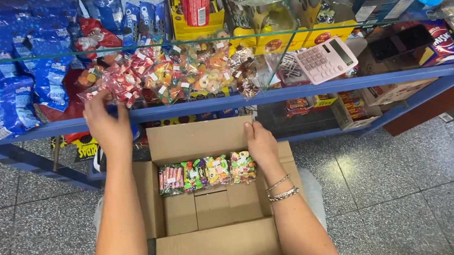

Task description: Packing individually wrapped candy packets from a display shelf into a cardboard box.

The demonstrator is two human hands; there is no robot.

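Observation:
An open cardboard box (219,245) rests on my lap, with several small clear packets of coloured sweets (207,173) lined up along its far side. My right hand (260,142) grips the box's far right edge, next to the packets; bracelets circle that wrist. My left hand (105,123) reaches up to the blue shelf edge, its fingers on the small sweet packets (121,80) piled on the glass shelf. Whether the fingers have closed on one packet is hidden.
A blue-framed glass display (292,92) stands in front, stacked with blue snack bags (12,91), yellow boxes (199,26), a pink calculator (326,60) and biscuit packs. More boxed goods sit on the lower shelf (353,108). Grey speckled floor tiles lie on both sides.

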